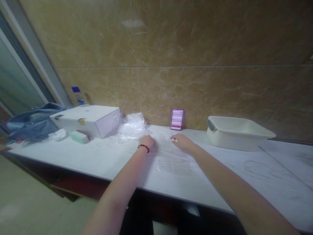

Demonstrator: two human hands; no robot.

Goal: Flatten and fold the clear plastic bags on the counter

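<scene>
My left hand (146,141), with a red bead bracelet (143,148) at the wrist, rests low over the tabletop with its fingers curled in. What is inside the fingers, if anything, is hidden. A thin, clear plastic sheet or bag (166,164) seems to lie flat between and below my hands, showing only as faint glints. My right hand (181,141) hovers at its far right part, fingers bent and a gap between thumb and forefinger. Just left of my left hand is a crumpled heap of clear plastic bags (132,126).
A phone (177,119) with a lit screen leans on the tiled wall. To the right stands a cream plastic basin (234,140). At left are a white box (85,119), a green-and-white sponge (79,137), a blue-capped bottle (78,96) and blue cloth (31,122). The white table (80,158) has a front edge.
</scene>
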